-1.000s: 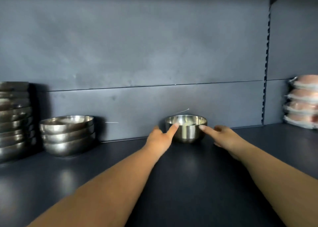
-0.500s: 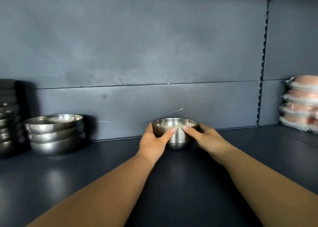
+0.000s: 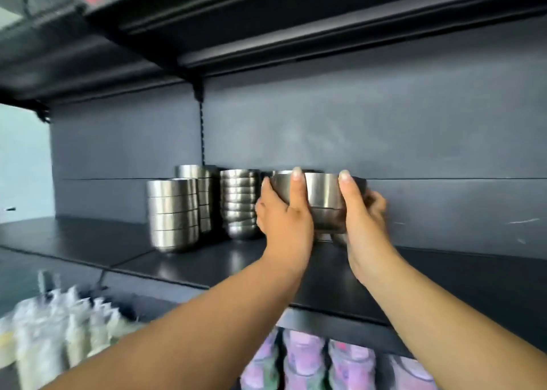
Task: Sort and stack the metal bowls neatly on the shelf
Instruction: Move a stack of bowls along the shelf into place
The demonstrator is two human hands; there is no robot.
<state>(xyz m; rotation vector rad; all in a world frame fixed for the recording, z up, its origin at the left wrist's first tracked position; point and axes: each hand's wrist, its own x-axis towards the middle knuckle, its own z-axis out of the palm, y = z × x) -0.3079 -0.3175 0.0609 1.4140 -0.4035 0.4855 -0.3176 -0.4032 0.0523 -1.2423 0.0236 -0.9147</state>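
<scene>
Both hands hold one shiny metal bowl (image 3: 321,191) up off the dark shelf (image 3: 207,262). My left hand (image 3: 284,215) grips its left side, thumb on the front wall. My right hand (image 3: 362,212) grips its right side in the same way. Under the held bowl, between my hands, more metal bowls (image 3: 328,222) show; I cannot tell whether they touch. Just left stand a stack of rounded bowls (image 3: 239,203), a straight-sided stack (image 3: 173,215) nearer the front, and another stack (image 3: 204,194) behind it.
An upper shelf (image 3: 266,34) hangs low overhead. The shelf's back panel (image 3: 414,141) is close behind the bowls. Bare shelf lies to the right of my hands. Below are white packets (image 3: 59,330) at the left and purple packages (image 3: 305,360) under the shelf edge.
Both hands closed round the bowl that stood alone at the back panel and carried it left and up beside the stacks. The view swung left and pulled back.
</scene>
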